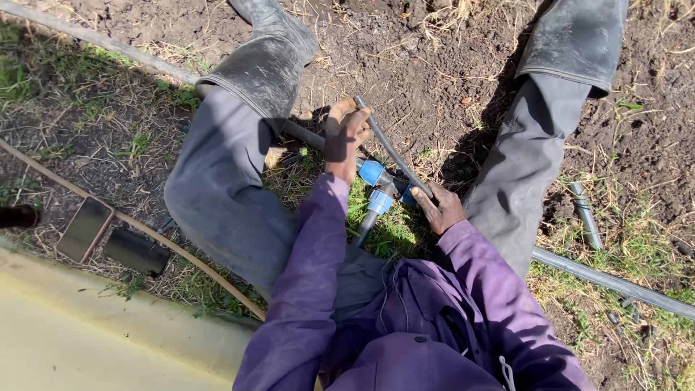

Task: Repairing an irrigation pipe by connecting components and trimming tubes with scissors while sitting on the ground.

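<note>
On the left, a flat dark phone (85, 229) and a black case (135, 251) lie in the grass. Our left hand (344, 135) is closed around the thin black hose (391, 150) over the blue tee fitting (378, 187) between our knees; our right hand (438, 208) pinches the fitting's right end. We judge we are seating the hose, which next calls for a firm push.

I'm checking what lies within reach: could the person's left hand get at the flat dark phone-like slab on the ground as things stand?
Probably yes, once it lets go. The left hand grips a thin dark rod at the blue pipe fitting; the slab lies uncovered, but the bent left leg sits between, so it must reach around.
</note>
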